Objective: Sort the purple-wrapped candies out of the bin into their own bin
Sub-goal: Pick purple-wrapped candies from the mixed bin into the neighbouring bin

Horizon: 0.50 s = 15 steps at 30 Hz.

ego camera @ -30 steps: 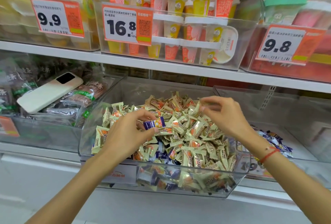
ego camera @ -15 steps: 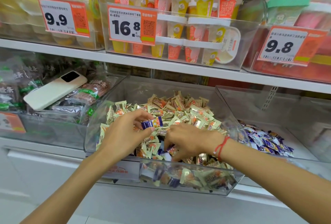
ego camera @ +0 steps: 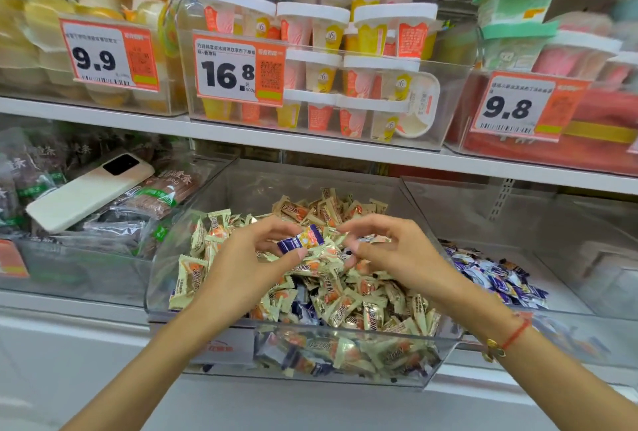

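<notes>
A clear middle bin [ego camera: 348, 383] holds a heap of cream-wrapped candies [ego camera: 348, 296] with a few purple ones mixed in low at the front [ego camera: 303, 313]. Above the heap, my left hand [ego camera: 241, 268] pinches one purple-wrapped candy [ego camera: 301, 240] between thumb and fingertips. My right hand [ego camera: 397, 251] hovers just right of that candy with its fingers curled, fingertips almost touching it. Whether it holds anything is hidden. The clear bin to the right [ego camera: 587, 292] contains a small pile of purple candies [ego camera: 497, 275].
A white phone [ego camera: 86, 189] lies on dark snack packs in the left bin [ego camera: 86, 275]. The shelf above [ego camera: 310, 147] carries tubs of cups behind price tags 9.9, 16.8 and 9.8. A red bracelet is on my right wrist [ego camera: 514, 334].
My right hand has lifted out of the front of the heap and come up beside the purple candy. My left hand still holds that candy, slightly higher and further right.
</notes>
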{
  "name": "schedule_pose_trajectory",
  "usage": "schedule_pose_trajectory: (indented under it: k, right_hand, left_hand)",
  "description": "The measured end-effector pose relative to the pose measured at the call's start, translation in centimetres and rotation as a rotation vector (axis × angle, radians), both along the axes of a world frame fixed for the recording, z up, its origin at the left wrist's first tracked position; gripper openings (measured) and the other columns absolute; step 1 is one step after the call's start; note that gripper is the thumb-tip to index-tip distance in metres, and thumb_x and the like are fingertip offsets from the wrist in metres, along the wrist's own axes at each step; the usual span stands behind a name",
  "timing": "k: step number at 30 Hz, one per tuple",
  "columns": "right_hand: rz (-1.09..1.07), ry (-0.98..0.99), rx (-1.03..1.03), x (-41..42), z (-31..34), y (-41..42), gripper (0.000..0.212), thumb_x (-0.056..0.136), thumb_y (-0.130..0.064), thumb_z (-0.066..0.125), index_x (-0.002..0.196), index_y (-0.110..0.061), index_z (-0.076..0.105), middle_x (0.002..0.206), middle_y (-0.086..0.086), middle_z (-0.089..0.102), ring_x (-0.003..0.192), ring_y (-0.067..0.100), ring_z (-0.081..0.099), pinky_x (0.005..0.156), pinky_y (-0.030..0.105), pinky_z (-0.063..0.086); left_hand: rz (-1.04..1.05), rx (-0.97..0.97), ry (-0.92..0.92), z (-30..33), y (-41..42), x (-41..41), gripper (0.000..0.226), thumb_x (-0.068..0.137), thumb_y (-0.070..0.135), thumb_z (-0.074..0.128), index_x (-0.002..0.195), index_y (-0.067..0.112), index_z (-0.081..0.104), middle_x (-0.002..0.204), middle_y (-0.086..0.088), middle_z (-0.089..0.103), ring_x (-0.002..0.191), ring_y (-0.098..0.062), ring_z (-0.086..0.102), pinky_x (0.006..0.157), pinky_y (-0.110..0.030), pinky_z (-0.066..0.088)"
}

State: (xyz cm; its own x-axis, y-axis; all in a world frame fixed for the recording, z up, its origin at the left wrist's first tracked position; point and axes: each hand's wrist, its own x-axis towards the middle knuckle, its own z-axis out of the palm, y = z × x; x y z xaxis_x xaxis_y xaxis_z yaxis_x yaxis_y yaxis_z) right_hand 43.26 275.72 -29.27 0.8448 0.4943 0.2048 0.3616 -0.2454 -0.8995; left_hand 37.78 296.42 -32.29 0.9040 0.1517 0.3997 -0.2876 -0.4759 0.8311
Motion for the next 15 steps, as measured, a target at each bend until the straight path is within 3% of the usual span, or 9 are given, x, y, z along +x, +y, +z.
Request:
schedule_pose_trajectory:
  k: [2,4,6,9,11,13,15]
  right_hand:
    - [0.020,0.142,0.088,-0.9,0.4,-0.7,0.023,0.090,-0.022,0.065,0.112,-0.020,0.067,0.108,-0.001,0.066,0.082,0.016,0.072,0.074,0.023,0.055]
    - [-0.017,0.114,0.068,-1.4,0.1,-0.8,0.024,0.086,-0.036,0.066,0.108,-0.026,0.070,0.101,-0.010,0.070,0.077,0.012,0.071,0.074,0.021,0.055]
    - [-0.102,-0.001,0.056,-1.5,-0.5,-0.6,0.015,0.085,-0.036,0.067,0.094,-0.026,0.074,0.080,-0.016,0.071,0.064,0.007,0.067,0.065,0.016,0.051]
    - [-0.253,-0.305,-0.071,-1.0,-1.9,-1.2,0.012,0.087,-0.033,0.068,0.084,-0.023,0.074,0.072,-0.015,0.067,0.062,0.003,0.061,0.059,0.014,0.046]
    - [-0.313,-0.498,-0.273,-0.3,-2.8,-1.9,0.012,0.087,-0.036,0.066,0.083,-0.027,0.072,0.074,-0.018,0.063,0.066,0.002,0.060,0.060,0.014,0.046]
    - [-0.304,-0.520,-0.384,0.2,-3.4,-2.1,0.014,0.087,-0.039,0.064,0.085,-0.028,0.073,0.072,-0.018,0.062,0.064,0.002,0.060,0.059,0.016,0.047]
    - [-0.293,-0.521,-0.415,0.5,-3.6,-1.9,0.015,0.088,-0.038,0.064,0.086,-0.026,0.074,0.065,-0.017,0.062,0.061,0.001,0.059,0.055,0.013,0.044]
  left_hand:
    - [-0.066,-0.020,-0.037,0.4,-1.7,-0.1,0.021,0.078,0.026,0.076,0.094,0.035,0.066,0.092,0.029,0.065,0.085,0.004,0.061,0.069,-0.016,0.050]
    - [-0.106,-0.001,-0.076,0.7,-3.4,-0.3,0.024,0.075,0.028,0.078,0.095,0.035,0.066,0.092,0.027,0.066,0.086,0.003,0.063,0.071,-0.017,0.052]
    - [-0.113,0.026,-0.090,0.7,-4.0,-0.2,0.028,0.072,0.029,0.080,0.095,0.032,0.065,0.092,0.022,0.068,0.085,0.001,0.065,0.073,-0.020,0.053]
    - [-0.158,0.070,-0.020,0.3,-2.5,0.6,0.026,0.071,0.024,0.082,0.090,0.029,0.066,0.091,0.018,0.069,0.082,-0.001,0.066,0.071,-0.022,0.053]
    - [-0.205,0.415,0.104,0.0,-0.7,1.7,0.020,0.073,0.028,0.081,0.087,0.035,0.069,0.089,0.026,0.066,0.085,0.003,0.061,0.071,-0.021,0.049]
    - [-0.347,0.815,0.286,-0.2,-0.2,2.9,0.027,0.076,0.032,0.078,0.100,0.039,0.069,0.090,0.031,0.058,0.085,0.006,0.052,0.073,-0.017,0.043]
    - [-0.454,1.044,0.392,-0.5,-0.6,4.0,0.036,0.077,0.035,0.076,0.112,0.036,0.067,0.091,0.024,0.053,0.086,0.000,0.048,0.075,-0.021,0.044]
